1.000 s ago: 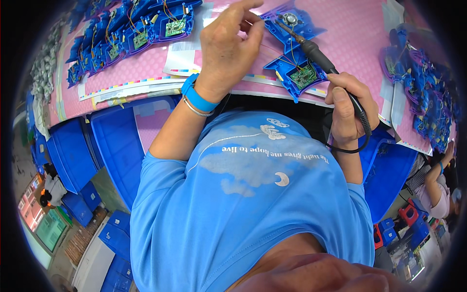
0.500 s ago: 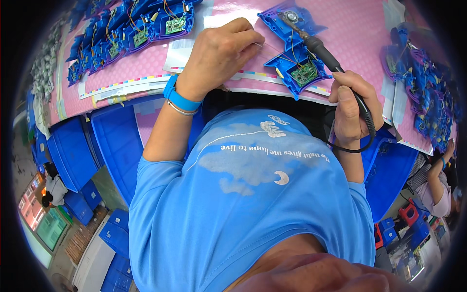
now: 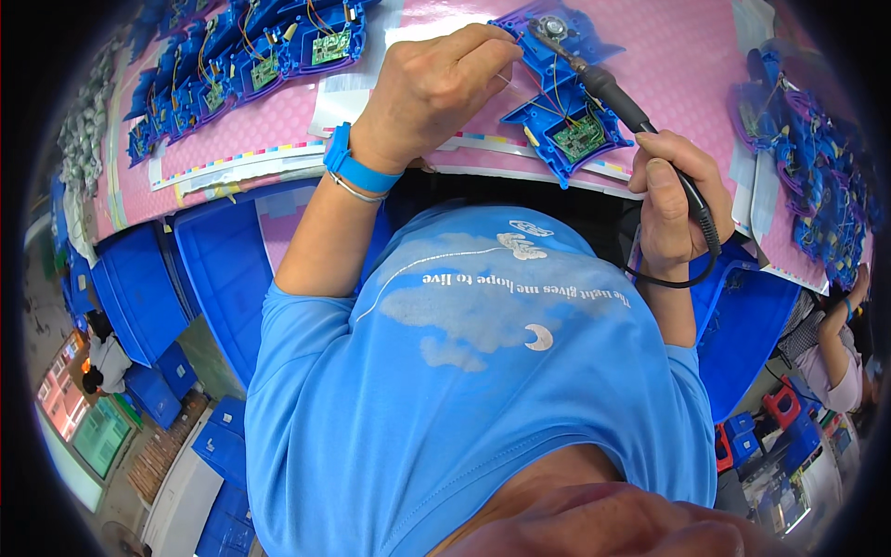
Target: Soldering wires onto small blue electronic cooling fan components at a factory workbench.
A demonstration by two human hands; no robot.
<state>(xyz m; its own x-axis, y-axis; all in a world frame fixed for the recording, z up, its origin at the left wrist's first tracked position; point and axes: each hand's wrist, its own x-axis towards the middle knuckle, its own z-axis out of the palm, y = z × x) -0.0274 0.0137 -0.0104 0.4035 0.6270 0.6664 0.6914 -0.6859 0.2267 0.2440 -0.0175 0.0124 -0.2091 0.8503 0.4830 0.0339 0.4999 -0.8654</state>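
Observation:
My right hand [image 3: 682, 190] grips a soldering iron [image 3: 617, 100] by its handle; a black cord loops down past the wrist. The iron's tip reaches a round metal speaker [image 3: 551, 29] in the far part of a blue plastic housing [image 3: 534, 113]. In the near part sits a green circuit board [image 3: 580, 137], with thin wires running from it toward the speaker. My left hand [image 3: 441, 88] is closed in a pinch beside the housing's far left edge. A fine strand of solder wire [image 3: 511, 84] shows below its fingers; the fingertips are partly hidden.
Rows of similar blue housings with boards [image 3: 264, 70] lie at the far left. More are piled at the right [image 3: 817, 181]. Pink sheeting [image 3: 668, 46] covers the table. Blue bins [image 3: 223, 278] stand below its edge. Another person's arm [image 3: 840, 320] shows at the far right.
My left hand has moved right and a little farther away, up to the housing's far left edge. My right hand and the soldering iron have barely moved.

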